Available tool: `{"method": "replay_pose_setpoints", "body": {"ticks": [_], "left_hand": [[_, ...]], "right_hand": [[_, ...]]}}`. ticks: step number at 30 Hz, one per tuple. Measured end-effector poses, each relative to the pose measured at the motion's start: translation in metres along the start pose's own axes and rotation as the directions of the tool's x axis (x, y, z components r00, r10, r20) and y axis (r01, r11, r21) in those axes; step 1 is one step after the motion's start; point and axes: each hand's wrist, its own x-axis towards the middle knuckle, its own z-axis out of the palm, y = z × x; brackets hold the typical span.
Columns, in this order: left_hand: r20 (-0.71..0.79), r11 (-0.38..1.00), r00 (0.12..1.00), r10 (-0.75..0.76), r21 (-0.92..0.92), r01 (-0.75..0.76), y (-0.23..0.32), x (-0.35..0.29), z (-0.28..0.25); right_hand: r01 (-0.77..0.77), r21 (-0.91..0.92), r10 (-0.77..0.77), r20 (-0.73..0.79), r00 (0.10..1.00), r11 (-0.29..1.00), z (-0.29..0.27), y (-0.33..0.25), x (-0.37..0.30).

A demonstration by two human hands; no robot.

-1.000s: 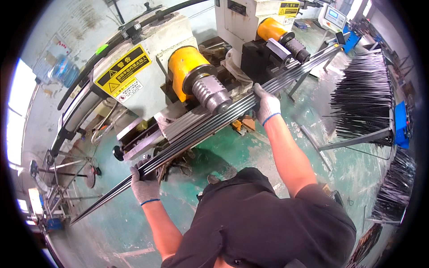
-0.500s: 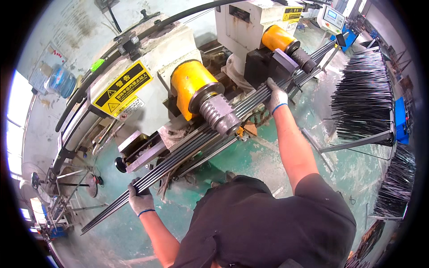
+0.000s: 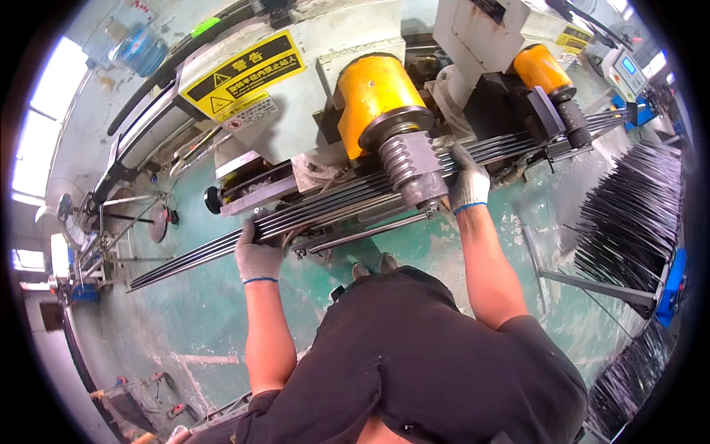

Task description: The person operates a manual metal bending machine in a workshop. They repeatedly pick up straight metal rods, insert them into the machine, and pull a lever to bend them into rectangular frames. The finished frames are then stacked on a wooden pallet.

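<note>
A bundle of several long, thin dark metal rods [image 3: 336, 207] slants from lower left to upper right along the machine's front. My left hand [image 3: 259, 255], in a pale knit glove with dark fingers, is closed round the rods left of the first machine head. My right hand [image 3: 470, 183], gloved alike, grips the bundle just right of the ridged steel die [image 3: 408, 166], its fingers partly hidden behind the rods. The die juts from a yellow cylinder [image 3: 381, 92] and covers part of the bundle. Farther right, the rods run behind a second ridged die [image 3: 572, 122].
A white machine body [image 3: 310, 66] with a yellow warning label [image 3: 244, 74] stands ahead. Below the rods runs a metal rail [image 3: 370, 231]. At right, a rack holds many dark rods [image 3: 629, 222], with a steel bar [image 3: 595, 285] reaching out. A control panel [image 3: 627, 72] is far right.
My view has turned and come closer to the machine. My hands are nearer each other on the bundle, the right one now beside the first die. Both still hold the rods.
</note>
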Motion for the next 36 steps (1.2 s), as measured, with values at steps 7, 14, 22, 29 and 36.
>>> {"method": "replay_pose_setpoints", "body": {"ticks": [7, 14, 22, 29, 36], "left_hand": [[-0.006, 0.973, 0.974, 0.227, 0.051, -0.227, 0.043, 0.014, -0.049], [0.039, 0.998, 0.998, 0.053, 0.036, -0.055, -0.023, -0.001, -0.014], [-0.029, 0.970, 0.999, -0.044, 0.239, 0.049, -0.038, -0.018, 0.003], [0.122, 1.000, 0.993, -0.002, -0.003, 0.002, -0.014, -0.036, -0.006], [0.057, 0.972, 0.973, 0.225, -0.085, -0.220, 0.115, -0.015, -0.153]], "right_hand": [[0.033, 0.005, -0.033, -0.029, 0.999, 0.999, -0.001, -0.018, 0.005], [0.115, 0.037, -0.113, -0.058, 0.992, 0.993, -0.046, -0.051, 0.055], [0.186, -0.084, -0.198, -0.180, 0.964, 0.979, -0.004, -0.023, 0.006], [0.307, -0.533, -0.467, -0.194, 0.863, 0.789, -0.040, -0.042, 0.049], [0.153, -0.280, -0.198, -0.142, 0.970, 0.948, -0.096, -0.079, 0.064]]}}
